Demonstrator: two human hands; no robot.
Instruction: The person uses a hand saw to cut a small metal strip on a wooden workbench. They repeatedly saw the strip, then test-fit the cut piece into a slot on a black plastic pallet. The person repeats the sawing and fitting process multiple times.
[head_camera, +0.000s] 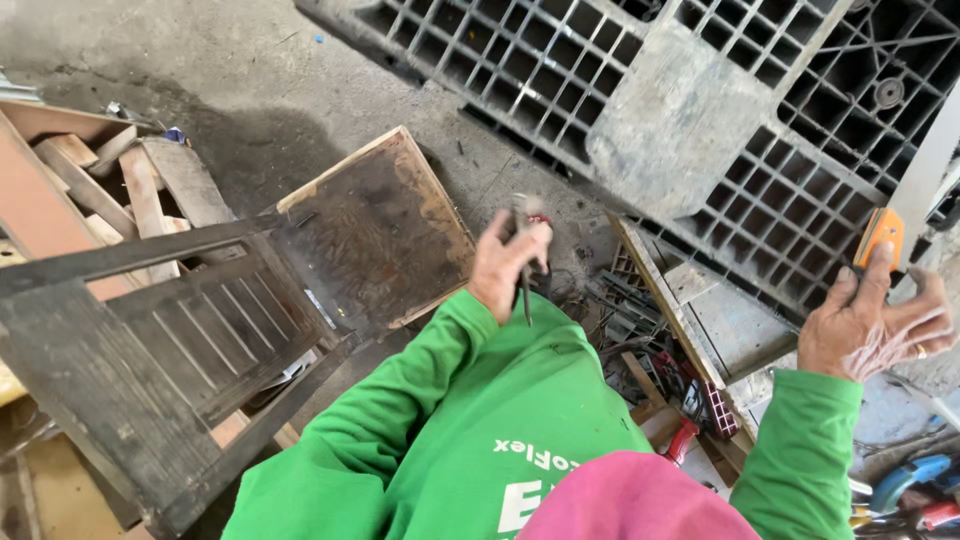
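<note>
My left hand (505, 262) is raised in front of my green sleeve and is closed around a slim metal hand tool (526, 283) with dark handles that hang down from the fist. My right hand (872, 322) is lifted at the far right, fingers spread, its fingertips touching a small orange object (880, 235) beside a pale upright board (925, 170). Whether the right hand grips the orange object is not clear.
A dark slatted wooden frame (150, 340) lies at left, with a stained square board (375, 230) beside it. Wood offcuts fill a box (110, 180) at far left. A black plastic pallet (720, 110) leans behind. Tools and scrap (680, 400) litter the concrete floor at right.
</note>
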